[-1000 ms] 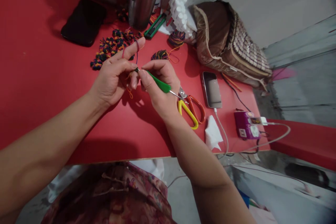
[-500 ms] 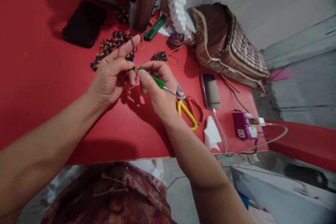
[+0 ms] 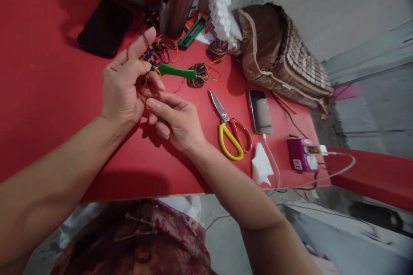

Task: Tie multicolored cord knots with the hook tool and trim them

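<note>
My left hand (image 3: 124, 81) is closed, its thumb pressed on a crochet hook (image 3: 177, 71) whose green handle sticks out to the right. Purple yarn (image 3: 144, 39) wraps round its raised index finger. Just below, my right hand (image 3: 177, 120) has thumb and fingertips together on a bit of orange yarn (image 3: 147, 105) by the left palm. Dark multicoloured yarn work (image 3: 155, 53) shows behind the left hand, most of it hidden. One small ball of yarn (image 3: 200, 78) lies beyond the handle's end, and another yarn ball (image 3: 217, 48) sits farther back.
Scissors (image 3: 226, 122) with yellow and red handles lie right of my hands, beside a charging phone (image 3: 260, 111) and crumpled white paper (image 3: 260, 165). At the back stand a steel flask (image 3: 179, 4) and a brown bag (image 3: 267, 38). A green cutter (image 3: 191, 33) lies by the flask.
My right hand has let go of the hook's green handle and moved down left to the orange yarn. The hook now points right from my left hand, which has shifted left.
</note>
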`<action>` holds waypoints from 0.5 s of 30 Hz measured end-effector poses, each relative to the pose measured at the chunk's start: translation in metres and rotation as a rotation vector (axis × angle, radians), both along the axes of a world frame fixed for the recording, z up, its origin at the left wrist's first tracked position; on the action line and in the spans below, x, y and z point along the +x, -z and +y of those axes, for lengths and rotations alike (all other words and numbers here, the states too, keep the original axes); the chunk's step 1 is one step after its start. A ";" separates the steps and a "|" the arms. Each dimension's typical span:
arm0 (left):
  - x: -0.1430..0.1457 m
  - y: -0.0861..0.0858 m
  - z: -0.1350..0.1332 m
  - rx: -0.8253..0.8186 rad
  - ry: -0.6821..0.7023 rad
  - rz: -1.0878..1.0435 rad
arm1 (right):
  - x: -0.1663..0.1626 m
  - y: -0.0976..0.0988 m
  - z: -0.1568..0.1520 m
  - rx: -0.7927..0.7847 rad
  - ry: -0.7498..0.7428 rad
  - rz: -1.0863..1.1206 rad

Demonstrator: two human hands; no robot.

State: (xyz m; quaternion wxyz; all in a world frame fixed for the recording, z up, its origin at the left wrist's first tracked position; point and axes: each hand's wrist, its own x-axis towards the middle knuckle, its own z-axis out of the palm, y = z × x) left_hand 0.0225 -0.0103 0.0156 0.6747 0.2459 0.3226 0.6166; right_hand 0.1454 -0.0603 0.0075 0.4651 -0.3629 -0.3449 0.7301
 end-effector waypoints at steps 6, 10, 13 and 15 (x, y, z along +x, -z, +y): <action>0.007 -0.002 -0.015 0.073 -0.007 0.084 | -0.014 0.000 0.003 -0.230 -0.016 0.247; 0.010 0.004 -0.019 0.202 -0.012 0.192 | -0.011 -0.008 0.004 -0.298 0.010 0.286; 0.009 0.004 -0.018 0.225 0.021 0.267 | -0.010 -0.014 0.002 -0.320 0.014 0.284; 0.008 0.002 -0.016 0.213 0.051 0.271 | -0.010 -0.015 0.002 -0.316 0.009 0.267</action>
